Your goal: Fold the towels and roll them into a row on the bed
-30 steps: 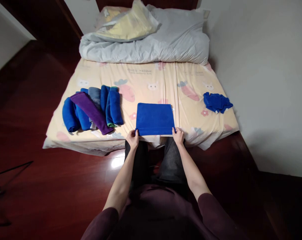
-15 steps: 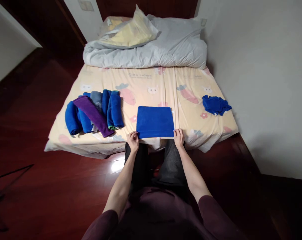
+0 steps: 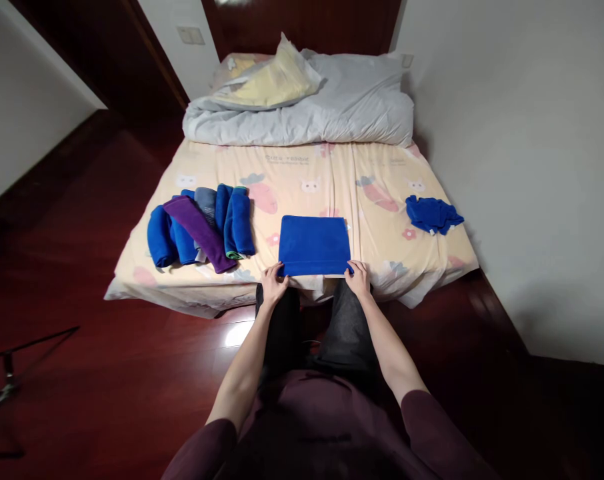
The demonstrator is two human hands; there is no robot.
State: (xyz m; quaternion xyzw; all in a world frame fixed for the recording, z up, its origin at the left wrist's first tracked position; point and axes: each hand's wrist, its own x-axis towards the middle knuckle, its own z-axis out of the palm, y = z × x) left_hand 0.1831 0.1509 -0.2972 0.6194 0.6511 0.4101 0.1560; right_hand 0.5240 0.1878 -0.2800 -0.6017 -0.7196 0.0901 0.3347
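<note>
**Two hands hold a folded blue cloth at the foot of a bed**

A folded blue cloth lies flat on the near edge of a bed, straight ahead at 12 o'clock from the person. It is a neat rectangle, a little wider than deep, with its long axis running from 9 o'clock to 3 o'clock, square to the bed's edge. The left hand pinches its near left corner, fingers closed on the fabric. The right hand pinches the near right corner the same way.

At 9 o'clock from the cloth, near but not touching, sits a row of rolled cloths, blue, grey and purple, pressed side by side. At 3 o'clock, well apart, lies a crumpled blue cloth. At 12 o'clock, at the head of the bed, a grey duvet is bunched up. On it rests a clear plastic bag with something pale yellow inside.
</note>
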